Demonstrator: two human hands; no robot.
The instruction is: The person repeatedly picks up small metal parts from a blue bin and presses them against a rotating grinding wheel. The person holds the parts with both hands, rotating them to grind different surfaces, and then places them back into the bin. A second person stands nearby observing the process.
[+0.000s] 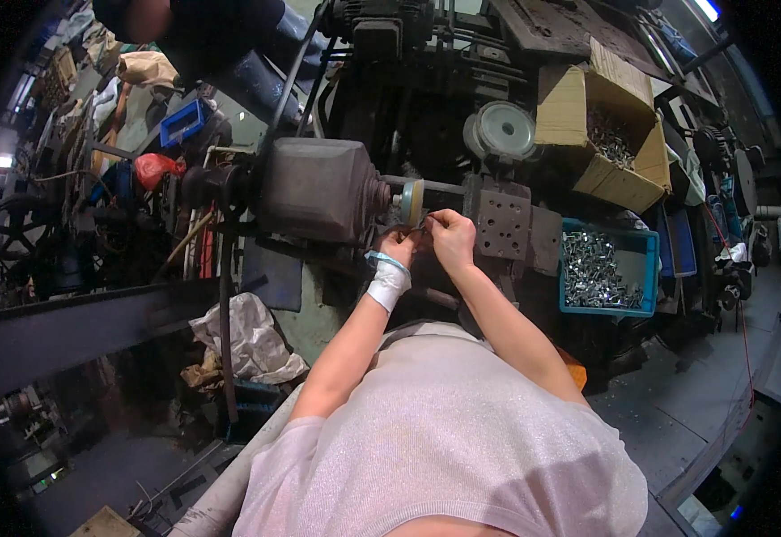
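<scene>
My left hand (396,245) and my right hand (452,238) meet just below a round wheel (413,202) with a pale and yellowish rim, mounted on the shaft of a grey machine head (317,190). Both hands are closed, fingertips pinched close together. Between them is a small dark piece, too little and too hidden to name. White wrapping (389,285) and a light blue band cover my left wrist. To the right of my right hand stands a dark metal block (503,222) with several holes.
At the right, a teal crate (653,277) holds many shiny metal parts. Behind it an open cardboard box (562,106) contains more. A round dial-like disc (504,131) sits above the block. A crumpled whitish sack (249,340) lies lower left; a person's legs (261,85) are at upper left.
</scene>
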